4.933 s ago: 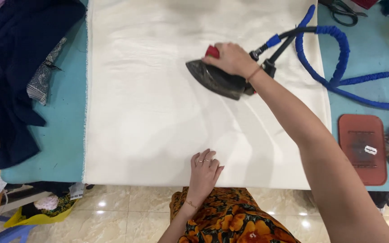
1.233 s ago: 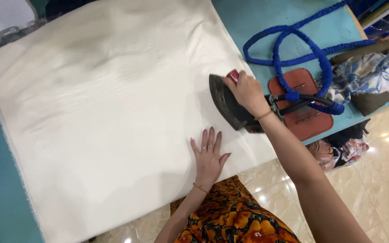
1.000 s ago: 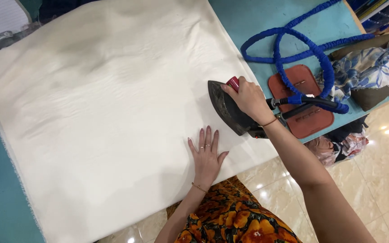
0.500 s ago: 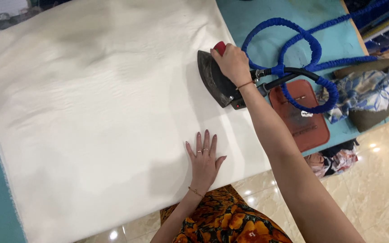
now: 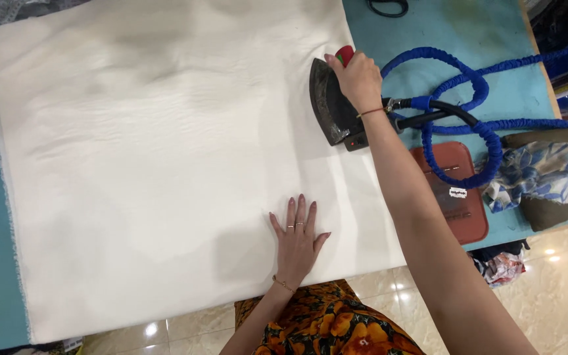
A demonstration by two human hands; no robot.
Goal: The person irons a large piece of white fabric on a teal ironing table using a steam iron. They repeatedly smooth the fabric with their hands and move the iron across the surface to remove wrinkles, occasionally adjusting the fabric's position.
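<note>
Below you, a wide sheet of cream-white cloth (image 5: 152, 158) lies spread flat over a teal-covered work table (image 5: 488, 39), covering most of it. Your right hand (image 5: 357, 80) is closed around the red handle (image 5: 344, 54) of a dark, heavy, pointed iron (image 5: 329, 105), gripping it from above. The iron rests sole-down on the cloth's right edge, its tip pointing away from you. Your right arm stretches out across the near right corner of the cloth to reach it.

Your left hand (image 5: 297, 240) lies flat, palm down, on the cloth near the table's front edge, fingers spread slightly apart and holding nothing. It wears rings, and a thin bracelet sits at the wrist. It is well apart from the iron.

From the back of the iron, a black tube joins a blue fabric-covered hose (image 5: 481, 131) that loops over the bare teal surface to the right of the cloth. Just beside the iron, under one hose loop, lies a reddish-brown rectangular rest pad (image 5: 465, 210). Farther right sits a bundle of blue-and-white floral fabric (image 5: 547, 177). Black scissors (image 5: 388, 6) lie at the far edge of the table, partly cut off. Your orange-and-black flowered garment (image 5: 327, 329) shows at the bottom, above a glossy tiled floor (image 5: 547, 289).
</note>
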